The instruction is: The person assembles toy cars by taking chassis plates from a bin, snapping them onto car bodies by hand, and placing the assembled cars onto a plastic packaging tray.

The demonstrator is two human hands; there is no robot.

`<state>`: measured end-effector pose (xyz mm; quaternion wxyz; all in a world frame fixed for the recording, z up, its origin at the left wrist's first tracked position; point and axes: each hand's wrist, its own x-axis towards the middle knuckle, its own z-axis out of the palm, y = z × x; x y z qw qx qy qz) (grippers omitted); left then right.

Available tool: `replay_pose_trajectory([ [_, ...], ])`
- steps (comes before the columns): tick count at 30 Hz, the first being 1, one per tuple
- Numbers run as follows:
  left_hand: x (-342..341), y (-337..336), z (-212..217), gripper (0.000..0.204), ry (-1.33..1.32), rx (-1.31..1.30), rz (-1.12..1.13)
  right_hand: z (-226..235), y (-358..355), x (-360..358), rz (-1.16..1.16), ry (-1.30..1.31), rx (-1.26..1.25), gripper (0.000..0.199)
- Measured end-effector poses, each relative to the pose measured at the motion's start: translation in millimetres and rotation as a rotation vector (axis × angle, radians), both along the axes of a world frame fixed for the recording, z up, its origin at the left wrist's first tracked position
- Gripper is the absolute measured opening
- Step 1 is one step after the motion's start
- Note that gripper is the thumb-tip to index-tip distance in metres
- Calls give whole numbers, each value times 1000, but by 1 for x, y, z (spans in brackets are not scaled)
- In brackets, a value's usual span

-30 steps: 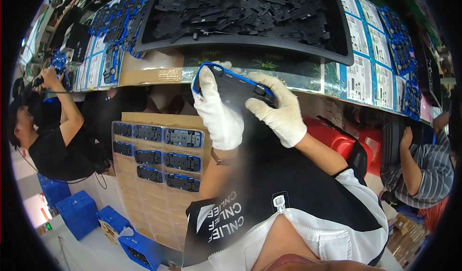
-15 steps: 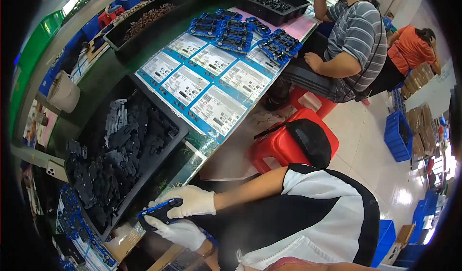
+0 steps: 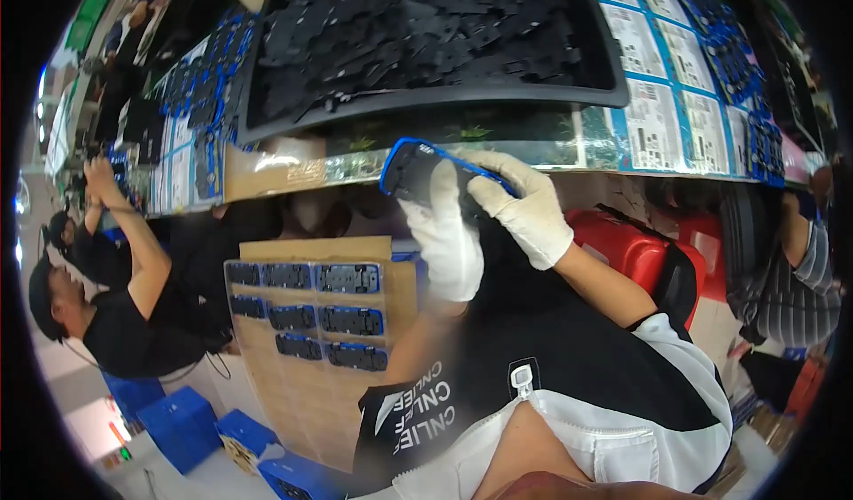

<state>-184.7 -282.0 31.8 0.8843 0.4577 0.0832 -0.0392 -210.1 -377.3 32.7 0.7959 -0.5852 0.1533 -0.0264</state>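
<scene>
Both my hands wear white gloves and hold one blue toy car (image 3: 407,168), its flat black underside turned up toward me. My left hand (image 3: 447,242) grips it from below, with the thumb lying on the black base. Around the other end close the fingers of my right hand (image 3: 526,209), which cover part of the car. The car is just in front of the table edge. Beyond it stands a big black bin (image 3: 426,100) heaped with flat black plastic parts (image 3: 418,38).
A clear compartment tray (image 3: 267,367) at lower left holds several toy cars. More blue cars (image 3: 206,83) lie on printed sheets at left, others (image 3: 724,43) at right. Red stools (image 3: 613,238) stand at right. Co-workers sit on both sides; blue crates (image 3: 178,424) are on the floor.
My view has swung to the left, bringing the tray of cars and a co-worker at left into sight. Both hands still hold the car, now with more of its black base facing up.
</scene>
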Motion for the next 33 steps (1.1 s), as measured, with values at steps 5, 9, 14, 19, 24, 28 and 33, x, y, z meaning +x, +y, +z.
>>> replay_pose_trajectory([
  [5,21,18,6,48,-22,158,-3,0,11,7,52,4,107,39],
  [9,25,31,0,51,-21,247,23,1,18,11,67,-1,139,42],
  [14,26,34,4,45,23,54,94,-2,21,14,93,46,208,42],
  [19,26,38,2,44,33,33,134,-6,27,14,83,56,192,39],
  [24,25,41,0,45,43,2,162,-11,27,18,104,128,246,36],
  [28,20,39,4,46,76,14,203,-11,28,14,89,53,187,35],
  [33,19,57,2,47,75,181,109,-10,35,14,126,6,85,35],
])
